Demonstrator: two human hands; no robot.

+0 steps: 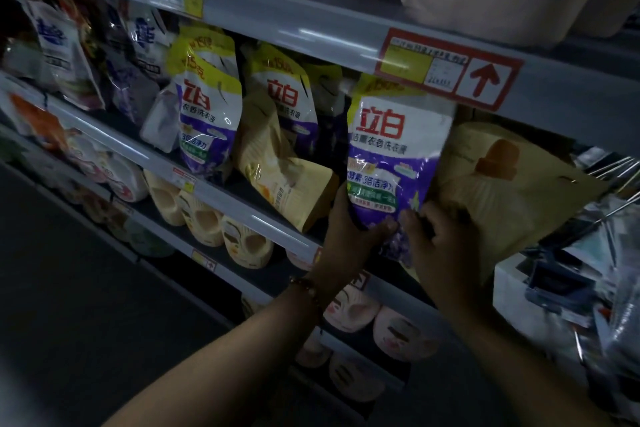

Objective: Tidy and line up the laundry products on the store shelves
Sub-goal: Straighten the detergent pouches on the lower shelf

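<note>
The shelf (pixel 242 196) ran down to the left, with its front rail just under the hands. A big tan pouch (pixel 512 191) with an orange cap lay tilted at the right, touching the purple pouch (pixel 391 163) that both hands held upright at the shelf's front edge. A yellow pouch (pixel 280 180) leaned over to the left of it, with 2 more purple pouches behind and further left. The left hand (pixel 349 232) cupped the purple pouch's lower left corner, thumb across the front. The right hand (pixel 440 246) had its fingers curled at the lower right corner, seemingly pinching it against the tan pouch, though the blur left this unclear.

The soft pouch would probably sag or tip forward off the edge if let go too soon. The leaning tan pouch could push it sideways, and a nudge might topple the yellow one.
</note>
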